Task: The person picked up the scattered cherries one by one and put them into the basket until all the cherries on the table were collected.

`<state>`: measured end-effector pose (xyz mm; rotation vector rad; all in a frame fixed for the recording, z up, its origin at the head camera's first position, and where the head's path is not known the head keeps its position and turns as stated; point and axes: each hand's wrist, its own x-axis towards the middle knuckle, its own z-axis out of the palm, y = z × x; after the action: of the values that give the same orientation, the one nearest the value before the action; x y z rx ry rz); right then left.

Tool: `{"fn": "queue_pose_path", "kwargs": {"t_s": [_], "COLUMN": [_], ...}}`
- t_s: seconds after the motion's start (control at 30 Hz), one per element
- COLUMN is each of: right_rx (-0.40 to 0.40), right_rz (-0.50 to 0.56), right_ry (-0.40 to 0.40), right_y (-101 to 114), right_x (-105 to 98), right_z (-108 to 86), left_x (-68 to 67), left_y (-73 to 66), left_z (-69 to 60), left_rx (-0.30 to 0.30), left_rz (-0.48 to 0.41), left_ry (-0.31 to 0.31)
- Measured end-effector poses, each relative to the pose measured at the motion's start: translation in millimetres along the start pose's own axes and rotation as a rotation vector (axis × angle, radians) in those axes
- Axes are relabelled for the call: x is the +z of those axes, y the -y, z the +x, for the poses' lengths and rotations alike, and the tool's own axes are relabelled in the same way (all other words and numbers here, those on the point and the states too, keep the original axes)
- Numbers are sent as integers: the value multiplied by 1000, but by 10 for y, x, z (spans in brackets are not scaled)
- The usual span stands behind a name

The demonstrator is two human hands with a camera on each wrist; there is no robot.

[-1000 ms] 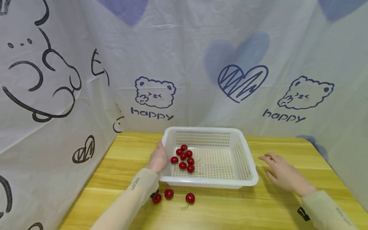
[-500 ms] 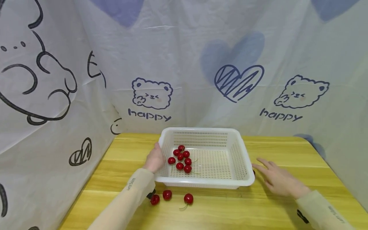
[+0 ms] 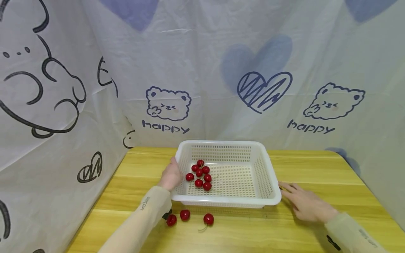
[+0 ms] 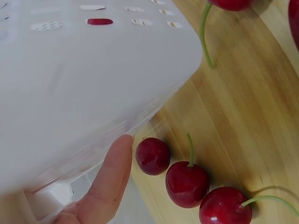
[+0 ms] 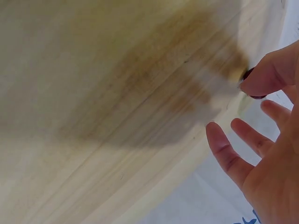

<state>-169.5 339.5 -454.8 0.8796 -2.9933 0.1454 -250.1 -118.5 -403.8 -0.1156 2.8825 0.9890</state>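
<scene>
A white perforated plastic basket (image 3: 225, 201) stands on the wooden table with several red cherries (image 3: 198, 183) gathered in its left part. My left hand (image 3: 171, 175) grips the basket's left rim; in the left wrist view one finger (image 4: 110, 179) lies against its side. Several cherries with green stems (image 4: 188, 184) lie outside the basket there. By the basket's right side is my right hand (image 3: 305, 202), fingers spread. Its thumb (image 5: 271, 77) partly hides a dark red cherry (image 5: 256, 97) in the right wrist view; whether it touches the cherry I cannot tell.
Three cherries (image 3: 185, 214) lie on the table before the basket, partly beside my left sleeve (image 3: 142, 214). A printed white cloth (image 3: 215, 119) hangs behind the table (image 3: 253, 232) and along its left side.
My right hand has moved in toward the basket's right side and lower, its fingertips now at the cherry there. My left hand stays on the rim. The head view has shifted slightly.
</scene>
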Motion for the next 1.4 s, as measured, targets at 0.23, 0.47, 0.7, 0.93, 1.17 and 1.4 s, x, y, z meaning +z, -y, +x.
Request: {"fn": "queue_pose_path", "kwargs": {"t_s": [0.23,0.47,0.7,0.93,1.17,1.4], "right_rx": [-7,-25,26,62,64,63], "right_rz": [-2,-17,2,8,39,90], "right_ry": [4,-26,-29,-4,10,8], "right_y": [4,-29,-39,-74,-81,-97], "right_x": [16,21,20,52,62,71], "right_z": [-1,0,41,120,160,162], "left_x": [-2,-3,-2,-1,10,17], "left_y": [-4,-1,-4,-3,-3,8], "left_z": [-10,-23,-27,-23,-9,0], "left_rx": [10,9,13,1,5,13], "left_rz": [15,31,14,-18,-6,13], "left_ry": [-7,-15,-17,-3,-17,-29]}}
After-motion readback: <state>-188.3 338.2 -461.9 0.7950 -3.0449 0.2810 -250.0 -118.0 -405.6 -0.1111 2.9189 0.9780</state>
